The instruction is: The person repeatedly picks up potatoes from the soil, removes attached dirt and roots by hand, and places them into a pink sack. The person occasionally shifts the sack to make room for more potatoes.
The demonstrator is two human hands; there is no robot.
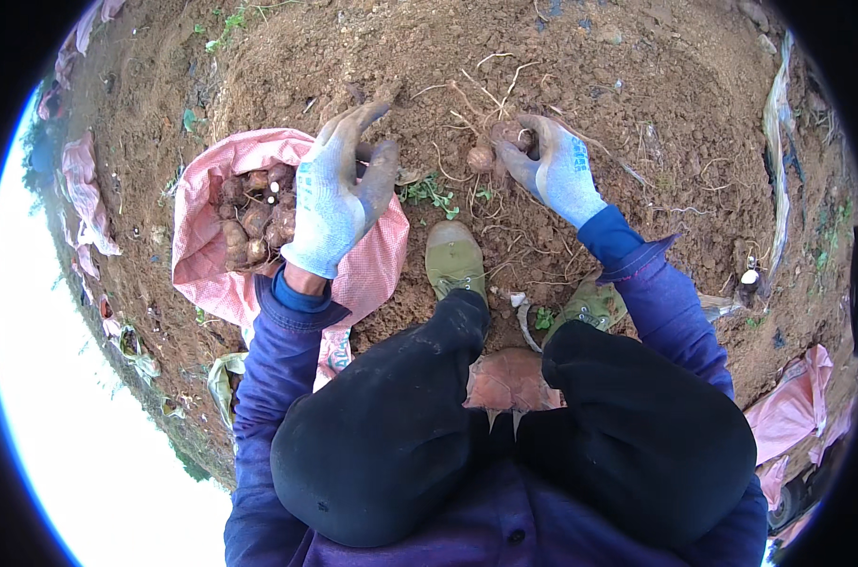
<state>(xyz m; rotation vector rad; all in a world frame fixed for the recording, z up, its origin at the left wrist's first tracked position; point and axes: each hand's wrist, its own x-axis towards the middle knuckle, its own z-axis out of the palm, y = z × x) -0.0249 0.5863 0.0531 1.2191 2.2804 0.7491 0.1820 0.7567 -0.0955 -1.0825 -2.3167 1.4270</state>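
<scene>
My left hand, in a pale glove with a soiled grey palm and fingers, reaches over the edge of a pink woven sack. Its fingers stretch forward, the thumb stands apart, and nothing shows between them. Inside the sack lie several brown taro corms, a few with white cut spots. My right hand, gloved alike, pinches a round brown taro corm at ground level. Thin pale roots spread out from it. A smaller round corm lies just left of the right fingertips.
Loose brown soil surrounds me. Green weeds grow between the sack and my left shoe. My right shoe stands beside a small white piece. More pink sacks lie at the right; a pale plastic strip runs along the far right.
</scene>
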